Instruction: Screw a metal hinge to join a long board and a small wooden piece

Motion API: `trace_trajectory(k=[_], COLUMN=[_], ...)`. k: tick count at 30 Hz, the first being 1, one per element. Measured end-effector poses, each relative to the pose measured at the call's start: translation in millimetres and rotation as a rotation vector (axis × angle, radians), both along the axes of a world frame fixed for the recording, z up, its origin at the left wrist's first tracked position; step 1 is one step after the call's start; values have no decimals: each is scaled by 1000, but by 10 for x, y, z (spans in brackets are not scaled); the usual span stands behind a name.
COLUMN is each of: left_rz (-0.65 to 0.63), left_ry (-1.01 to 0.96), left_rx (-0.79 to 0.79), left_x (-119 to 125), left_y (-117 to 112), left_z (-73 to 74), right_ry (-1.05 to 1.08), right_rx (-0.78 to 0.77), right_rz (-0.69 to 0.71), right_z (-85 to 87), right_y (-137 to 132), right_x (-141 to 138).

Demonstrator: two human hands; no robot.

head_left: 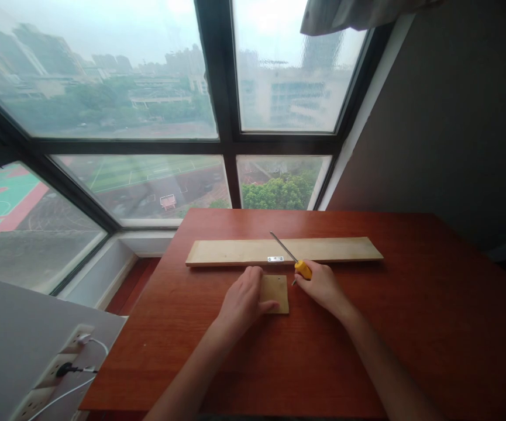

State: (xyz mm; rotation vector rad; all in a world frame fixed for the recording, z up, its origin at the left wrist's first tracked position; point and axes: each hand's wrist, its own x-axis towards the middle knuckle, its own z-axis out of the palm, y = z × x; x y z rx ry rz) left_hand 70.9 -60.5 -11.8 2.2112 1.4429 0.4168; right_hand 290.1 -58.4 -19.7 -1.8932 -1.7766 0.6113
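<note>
Screwdriver (yellow-handled) in right hand

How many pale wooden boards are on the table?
2: the long board, crosswise toward the far side of the table, and the small board, partly covered by the left hand.

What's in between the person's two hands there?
In the head view: a small wooden square, partly under the left hand, then a strip of tabletop. A thin metallic-looking piece, too small to identify, shows by the right hand.
</note>
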Motion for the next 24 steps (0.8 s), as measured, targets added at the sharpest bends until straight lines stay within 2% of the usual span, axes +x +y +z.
trace_trajectory(k=[6, 10, 15, 18, 24], left_rz=[89, 153, 303, 322, 314], left_ry=[-440, -691, -915, -932, -782], left_rx=[-190, -371, -582, -589, -399], left_x=[-85, -149, -194, -190, -166], left_y=[-1, 41, 42, 43, 87], left_z=[-84, -47, 21, 20, -54], right_ry=[185, 215, 227, 234, 263], right_rx=[50, 72, 109, 116, 112], right_rz=[-125, -190, -222, -216, -198], right_z=[-41, -84, -109, -126, -137], right_y=[43, 56, 82, 101, 111], right_x=[-8, -53, -106, -128, -132])
